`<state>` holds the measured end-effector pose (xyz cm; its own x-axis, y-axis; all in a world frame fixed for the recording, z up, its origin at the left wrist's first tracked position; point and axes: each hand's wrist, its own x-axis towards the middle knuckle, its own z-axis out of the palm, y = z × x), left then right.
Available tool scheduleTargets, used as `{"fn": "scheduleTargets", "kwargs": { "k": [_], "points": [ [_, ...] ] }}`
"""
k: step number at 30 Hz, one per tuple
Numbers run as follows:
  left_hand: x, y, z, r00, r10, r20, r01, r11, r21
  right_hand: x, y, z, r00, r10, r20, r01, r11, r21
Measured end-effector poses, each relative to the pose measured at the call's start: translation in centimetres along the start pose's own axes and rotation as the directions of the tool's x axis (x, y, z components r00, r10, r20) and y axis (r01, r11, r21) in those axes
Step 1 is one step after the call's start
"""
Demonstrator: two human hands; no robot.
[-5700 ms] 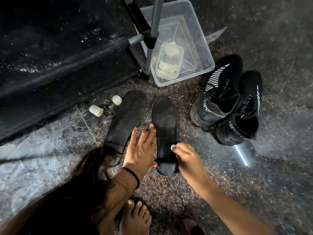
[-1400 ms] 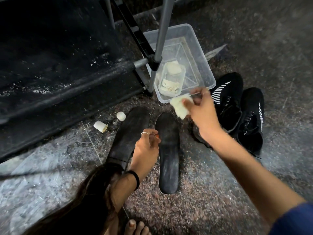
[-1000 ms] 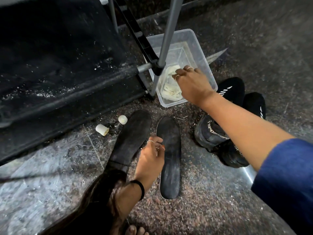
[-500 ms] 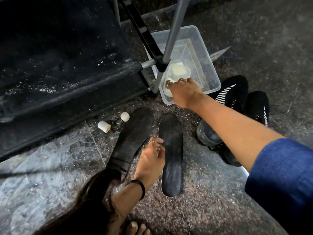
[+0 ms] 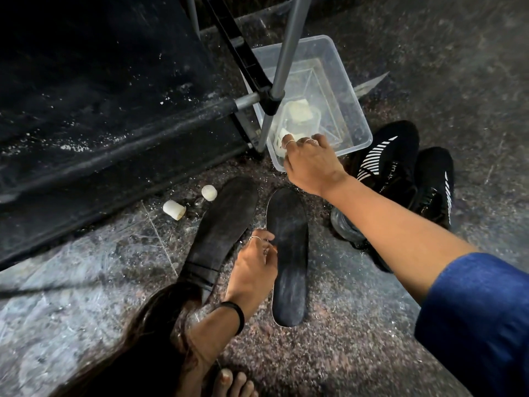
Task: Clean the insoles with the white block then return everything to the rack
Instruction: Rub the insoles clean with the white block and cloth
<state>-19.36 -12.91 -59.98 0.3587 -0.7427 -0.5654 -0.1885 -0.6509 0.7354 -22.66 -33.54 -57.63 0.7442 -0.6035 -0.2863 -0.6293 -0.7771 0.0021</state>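
Note:
Two black insoles lie side by side on the stone floor, the left insole [image 5: 226, 224] and the right insole [image 5: 289, 253]. My left hand [image 5: 252, 270] has its fingers curled and pinches the left edge of the right insole. My right hand [image 5: 310, 161] reaches over the near rim of a clear plastic bin [image 5: 355, 110], fingers curled down on a white block [image 5: 279, 147] at the bin's near-left corner. Its fingertips are partly hidden. A second white block [image 5: 299, 111] sits further back in the bin.
A pair of black sneakers [image 5: 386, 173] stands right of the bin. The rack's grey pole [image 5: 283, 67] and black fabric shelf [image 5: 114, 110] fill the upper left. Two small white caps [image 5: 174, 209] lie by the left insole. My bare toes [image 5: 232, 382] show at the bottom.
My right hand lifted the white block off the right insole and carried it up into the bin, where it now stays. My left hand curled its fingers at the insole's edge.

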Motion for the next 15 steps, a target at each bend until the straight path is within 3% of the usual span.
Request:
{"fn": "scheduleTargets", "kwargs": {
  "k": [4,8,12,15],
  "points": [
    [0.0,0.0,0.1,0.999,-0.005,-0.043,0.005,1.0,-0.002,-1.7,0.1,0.8,0.984,0.033,-0.178,-0.019,0.997,0.08],
    [0.0,-0.1,0.2,0.997,-0.01,-0.077,0.01,1.0,0.0,-5.3,-0.4,2.1,0.937,0.198,-0.287,-0.128,0.961,0.245],
    [0.1,-0.2,0.3,0.991,0.017,-0.132,-0.014,1.0,0.028,-9.7,-1.7,4.4,0.886,0.38,-0.266,-0.217,0.847,0.486],
    [0.0,0.1,0.3,0.989,0.016,-0.147,-0.01,0.999,0.038,-12.8,-3.1,6.6,0.856,0.492,-0.16,-0.317,0.742,0.591]
  ]
}}
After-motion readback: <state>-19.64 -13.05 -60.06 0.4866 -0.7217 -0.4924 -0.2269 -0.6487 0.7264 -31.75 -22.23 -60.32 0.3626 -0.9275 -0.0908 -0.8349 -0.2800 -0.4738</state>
